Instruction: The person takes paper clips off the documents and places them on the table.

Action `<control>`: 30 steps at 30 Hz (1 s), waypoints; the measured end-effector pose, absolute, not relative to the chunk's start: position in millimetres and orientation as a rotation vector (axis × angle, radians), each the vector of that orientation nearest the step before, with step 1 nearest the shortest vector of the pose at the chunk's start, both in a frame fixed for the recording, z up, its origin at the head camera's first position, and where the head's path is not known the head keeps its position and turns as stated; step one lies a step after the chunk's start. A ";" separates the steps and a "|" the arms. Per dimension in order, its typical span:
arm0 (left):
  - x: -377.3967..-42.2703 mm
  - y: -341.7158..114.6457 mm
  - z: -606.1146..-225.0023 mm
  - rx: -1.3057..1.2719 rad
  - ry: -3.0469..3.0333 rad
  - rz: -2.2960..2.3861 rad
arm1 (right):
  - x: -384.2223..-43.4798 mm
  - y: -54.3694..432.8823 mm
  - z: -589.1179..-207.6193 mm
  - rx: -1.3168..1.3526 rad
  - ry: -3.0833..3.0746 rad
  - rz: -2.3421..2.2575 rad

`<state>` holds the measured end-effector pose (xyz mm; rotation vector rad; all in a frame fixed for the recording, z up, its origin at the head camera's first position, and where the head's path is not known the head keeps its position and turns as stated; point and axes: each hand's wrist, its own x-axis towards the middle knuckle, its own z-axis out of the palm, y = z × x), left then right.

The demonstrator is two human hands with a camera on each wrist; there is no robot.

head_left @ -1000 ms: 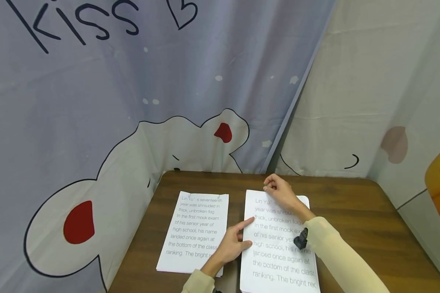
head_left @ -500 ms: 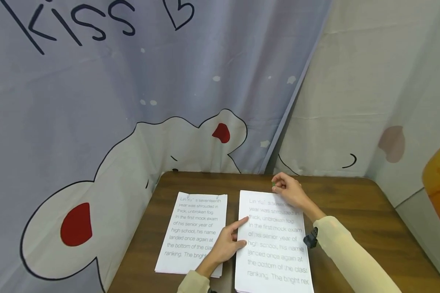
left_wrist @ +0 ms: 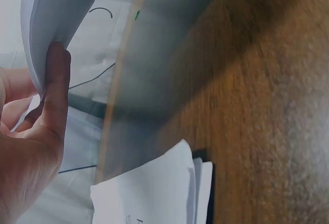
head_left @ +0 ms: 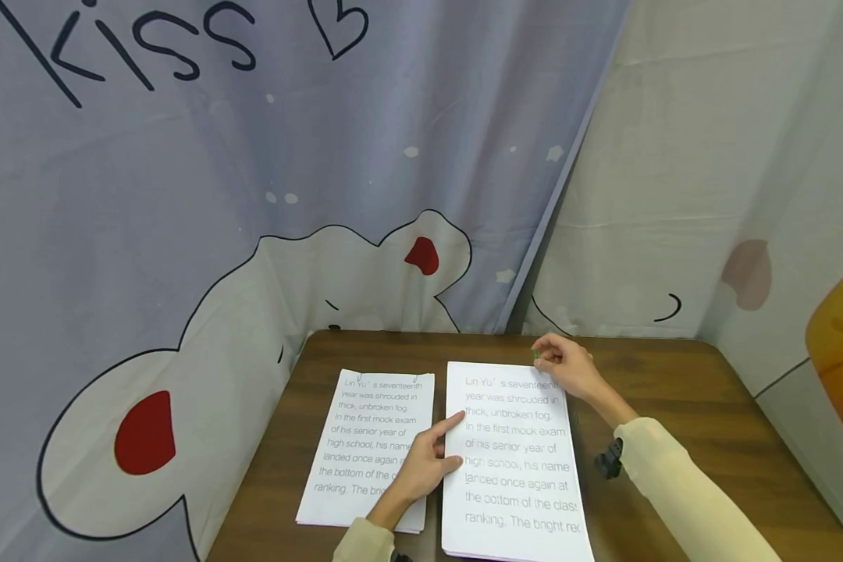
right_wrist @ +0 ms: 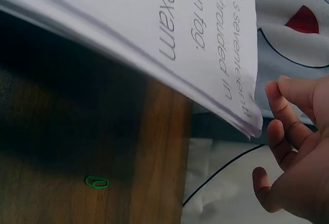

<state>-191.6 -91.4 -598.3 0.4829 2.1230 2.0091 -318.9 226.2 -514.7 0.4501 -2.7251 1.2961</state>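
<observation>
My left hand [head_left: 421, 468] grips the left edge of a stack of printed sheets [head_left: 506, 468]. In the left wrist view the sheets [left_wrist: 56, 8] stand raised off the table, with fingers on either side of them. At the stack's top right corner is my right hand [head_left: 569, 367], thumb and index finger pinching a small green paper clip [head_left: 536, 355]. The right wrist view hides that clip behind the fingertips of the right hand [right_wrist: 293, 142], beside the curled corner of the sheets [right_wrist: 205, 54]. Another green paper clip [right_wrist: 96, 182] lies on the table there.
A second stack of printed sheets [head_left: 358, 460] lies on the wooden table [head_left: 646, 406] to the left, with small clips [head_left: 414, 378] at its top edge. The left forearm overlaps its lower right corner. A patterned curtain [head_left: 393, 289] hangs behind the table.
The right hand has moved right along the stack's top edge to its corner with the clip. The left hand and the held stack have shifted slightly left.
</observation>
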 end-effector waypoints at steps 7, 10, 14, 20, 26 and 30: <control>-190.1 -95.3 -597.0 0.464 2.133 1.991 | -312.8 240.5 -520.5 0.436 -2.710 1.298; -189.6 -97.6 -596.6 0.453 2.132 1.984 | -309.9 248.8 -524.9 0.436 -2.705 1.307; -188.9 -100.9 -597.4 0.429 2.137 1.977 | -307.3 261.6 -533.8 0.417 -2.717 1.276; -187.0 -102.6 -597.0 0.408 2.147 1.978 | -304.1 280.2 -548.8 0.375 -2.777 1.229; -186.7 -102.4 -595.7 0.407 2.152 1.983 | -300.8 292.8 -558.8 0.336 -2.816 1.226; -187.2 -103.2 -595.8 0.402 2.159 1.985 | -297.4 298.6 -563.6 0.313 -2.856 1.207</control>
